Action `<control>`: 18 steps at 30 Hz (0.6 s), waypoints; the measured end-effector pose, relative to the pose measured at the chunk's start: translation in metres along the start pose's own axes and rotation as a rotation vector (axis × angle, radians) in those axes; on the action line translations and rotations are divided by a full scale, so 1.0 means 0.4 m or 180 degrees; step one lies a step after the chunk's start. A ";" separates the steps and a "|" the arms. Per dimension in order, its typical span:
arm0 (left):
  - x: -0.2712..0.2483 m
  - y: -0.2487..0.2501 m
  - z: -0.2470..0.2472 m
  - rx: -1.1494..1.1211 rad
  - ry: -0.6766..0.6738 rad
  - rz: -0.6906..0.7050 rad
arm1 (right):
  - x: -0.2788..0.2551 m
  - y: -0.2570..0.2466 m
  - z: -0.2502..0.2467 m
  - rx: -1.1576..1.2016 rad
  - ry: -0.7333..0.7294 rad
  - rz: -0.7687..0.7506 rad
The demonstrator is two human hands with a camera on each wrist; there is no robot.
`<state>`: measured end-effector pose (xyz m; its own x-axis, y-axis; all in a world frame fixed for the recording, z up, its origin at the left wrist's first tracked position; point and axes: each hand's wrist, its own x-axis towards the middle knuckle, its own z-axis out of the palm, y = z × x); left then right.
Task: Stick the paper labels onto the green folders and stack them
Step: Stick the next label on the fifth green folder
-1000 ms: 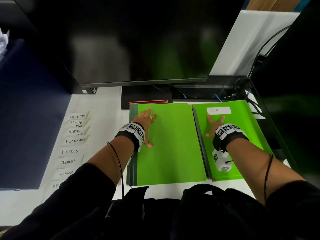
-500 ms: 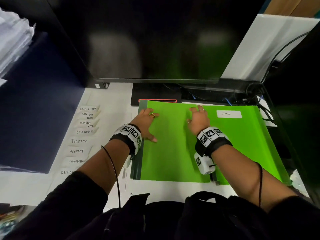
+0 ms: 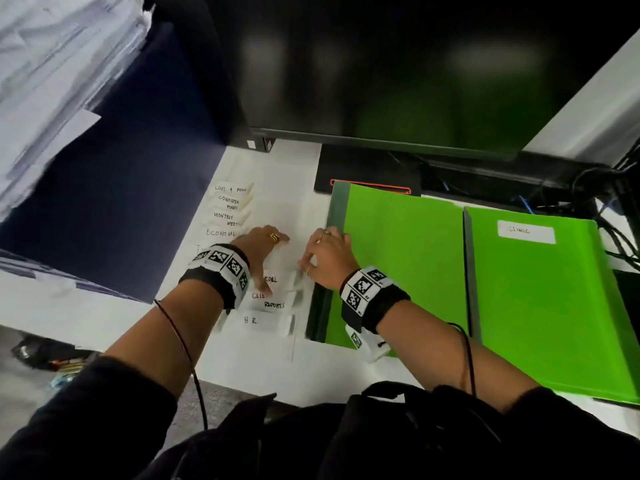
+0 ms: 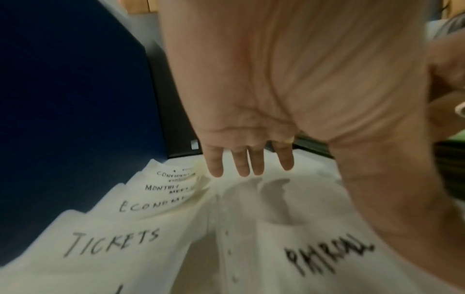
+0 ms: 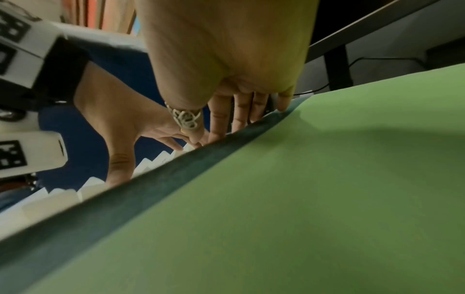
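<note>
Two green folders lie side by side on the white desk. The left folder [image 3: 405, 258] is blank; the right folder [image 3: 540, 306] carries a white "CLINIC" label [image 3: 526, 231]. Handwritten paper labels lie left of the folders in two columns, among them "PAYROLL" [image 3: 277, 279] [image 4: 329, 256], "CLIENT REPORTS" [image 3: 273, 301], "H.R." [image 3: 263, 321] and "TICKETS" [image 4: 113, 240]. My left hand [image 3: 266, 247] [image 4: 249, 165] hovers over the labels with straight fingers, holding nothing. My right hand [image 3: 325, 254] [image 5: 241, 113] reaches over the blank folder's dark spine [image 5: 176, 169], fingers pointing down beside the labels.
A large black monitor [image 3: 381, 64] and its stand base [image 3: 367, 174] sit behind the folders. A dark blue partition [image 3: 114, 202] and a stack of white papers [image 3: 52, 81] stand to the left. Cables [image 3: 616, 188] crowd the back right. A black bag [image 3: 381, 438] lies at the near edge.
Both hands have left the tops of the green folders and moved left to the labels. The head view has swung left and down with them.
</note>
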<state>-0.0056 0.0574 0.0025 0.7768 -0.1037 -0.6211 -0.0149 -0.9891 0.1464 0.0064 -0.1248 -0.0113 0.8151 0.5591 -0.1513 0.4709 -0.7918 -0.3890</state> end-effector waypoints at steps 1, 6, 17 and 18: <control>0.004 -0.007 0.010 0.0106 -0.0006 0.0024 | 0.007 -0.010 0.014 -0.0183 -0.0083 0.0004; 0.034 -0.014 0.050 0.0625 -0.0005 0.0162 | 0.027 -0.034 0.050 -0.0606 -0.0408 0.0246; 0.065 -0.033 0.036 0.0772 0.0037 0.0297 | 0.047 -0.055 0.025 0.0259 -0.0376 0.0683; 0.067 -0.036 0.037 0.0772 0.0026 0.0305 | 0.049 -0.053 0.023 0.0425 -0.0292 0.0709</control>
<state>0.0061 0.0675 -0.0275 0.7697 -0.1983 -0.6068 -0.2386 -0.9710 0.0147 0.0091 -0.0948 -0.0144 0.8567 0.3998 -0.3259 0.2300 -0.8617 -0.4523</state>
